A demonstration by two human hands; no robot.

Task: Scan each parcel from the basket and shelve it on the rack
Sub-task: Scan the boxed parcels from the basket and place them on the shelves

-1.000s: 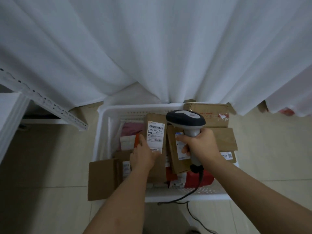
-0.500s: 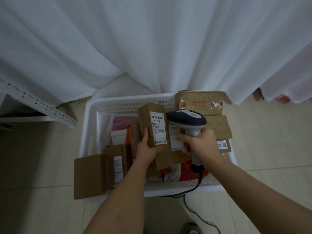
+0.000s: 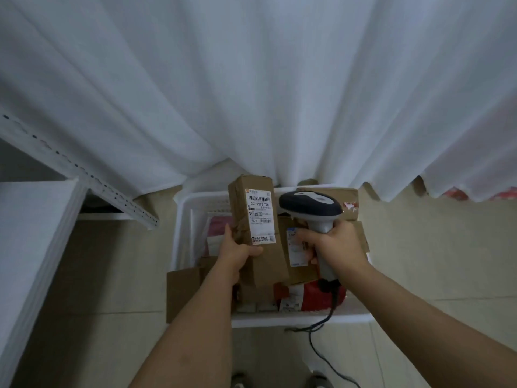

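Note:
My left hand (image 3: 237,250) grips the lower end of a narrow brown cardboard parcel (image 3: 251,208) with a white barcode label facing up, held upright above the white plastic basket (image 3: 181,219). My right hand (image 3: 333,245) holds a grey and black handheld barcode scanner (image 3: 310,205) just right of the parcel, its head level with the label. The basket on the floor holds several more cardboard parcels (image 3: 296,247), a pink bag (image 3: 218,228) and a red bag (image 3: 316,298).
A white metal rack (image 3: 33,233) stands at the left, with a perforated upright (image 3: 112,191) slanting beside the basket. White curtains (image 3: 251,93) hang behind. The scanner cable (image 3: 321,329) trails over the basket's near rim to the tiled floor (image 3: 112,275). A brown box (image 3: 181,295) leans on the basket's near left corner.
My left hand has lifted the labelled parcel up out of the basket and stood it higher. The scanner in my right hand stays beside it.

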